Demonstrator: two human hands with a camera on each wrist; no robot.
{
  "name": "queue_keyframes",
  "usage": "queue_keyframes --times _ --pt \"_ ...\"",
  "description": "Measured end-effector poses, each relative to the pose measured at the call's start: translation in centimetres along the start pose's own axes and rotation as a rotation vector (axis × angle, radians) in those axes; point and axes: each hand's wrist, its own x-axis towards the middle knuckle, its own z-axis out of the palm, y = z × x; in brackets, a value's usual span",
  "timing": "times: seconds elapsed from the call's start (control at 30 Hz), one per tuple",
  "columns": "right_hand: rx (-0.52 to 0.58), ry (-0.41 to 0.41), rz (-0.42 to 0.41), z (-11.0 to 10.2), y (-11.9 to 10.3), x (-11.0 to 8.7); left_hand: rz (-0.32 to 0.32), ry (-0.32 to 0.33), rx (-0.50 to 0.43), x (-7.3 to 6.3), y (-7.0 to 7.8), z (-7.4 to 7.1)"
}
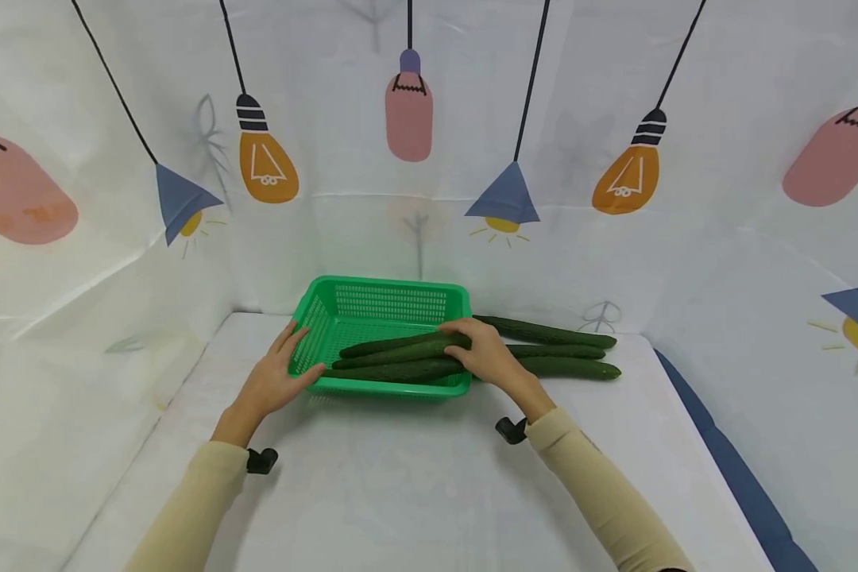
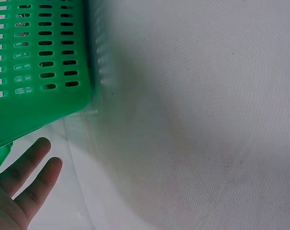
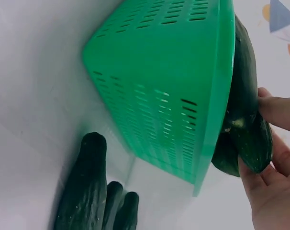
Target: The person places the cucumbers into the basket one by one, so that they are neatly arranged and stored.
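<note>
A green perforated plastic basket (image 1: 386, 387) stands on the white table with cucumbers lying lengthwise inside it. At its right rim, my right hand (image 1: 486, 353) grips the end of a cucumber (image 3: 252, 143), thumb on one side and fingers on the other. Another cucumber (image 3: 225, 155) lies against it, partly hidden by the rim. My left hand (image 1: 275, 380) is at the basket's left front corner, thumb over the front rim. Its visible fingers (image 2: 39, 184) are straight and spread in the left wrist view. The rest of that hand is out of that view.
Three more cucumbers (image 1: 572, 368) lie on the table (image 1: 415, 477) to the right of the basket, their near ends partly behind my right hand. Behind the table hangs a white sheet (image 1: 357, 230) printed with lamps. Blue fabric (image 1: 729, 469) runs along the right edge.
</note>
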Motion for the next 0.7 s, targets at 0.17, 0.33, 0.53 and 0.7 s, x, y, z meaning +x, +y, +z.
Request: queue_keyframes --times 0.17,0.33,0.53,0.7 --pt "0.035 0.025 0.024 -0.13 -0.09 0.01 0.003 -0.002 0.008 0.07 0.03 -0.09" --pt "0.024 0.018 0.005 0.09 0.02 0.13 0.002 -0.004 0.006 0.03 -0.07 -0.06" --pt "-0.025 0.019 -0.035 0.10 0.28 -0.20 0.009 -0.010 0.007 0.19 0.10 0.05" --pt "-0.074 -0.007 -0.054 -0.15 0.28 -0.48 0.008 -0.007 0.005 0.21 0.26 0.06"
